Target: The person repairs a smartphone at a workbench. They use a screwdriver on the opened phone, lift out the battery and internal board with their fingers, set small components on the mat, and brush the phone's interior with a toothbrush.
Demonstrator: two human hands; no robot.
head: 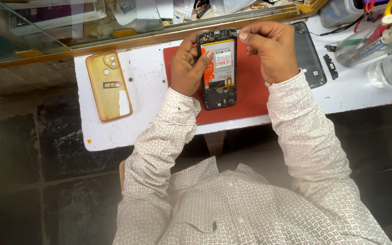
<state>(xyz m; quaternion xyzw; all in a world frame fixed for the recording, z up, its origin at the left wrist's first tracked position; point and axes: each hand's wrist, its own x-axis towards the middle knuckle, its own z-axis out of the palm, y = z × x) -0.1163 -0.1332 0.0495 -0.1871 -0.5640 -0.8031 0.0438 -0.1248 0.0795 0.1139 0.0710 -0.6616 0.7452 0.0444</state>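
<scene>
The white surface (146,77) is carrying a red mat (250,97), and above it the opened phone (218,68) is being held, its back off, battery and dark frame showing. The left hand (188,63) is gripping its side, fingers closed around the edge. The right hand (271,47) is pinching what is probably a thin tool (233,33) at the top corner; steadying the phone and working gently there seems wise.

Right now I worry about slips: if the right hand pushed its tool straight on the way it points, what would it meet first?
The right hand points a thin tool leftward at the top edge of the opened phone. It would probably meet that edge first; depth is unclear.
</scene>
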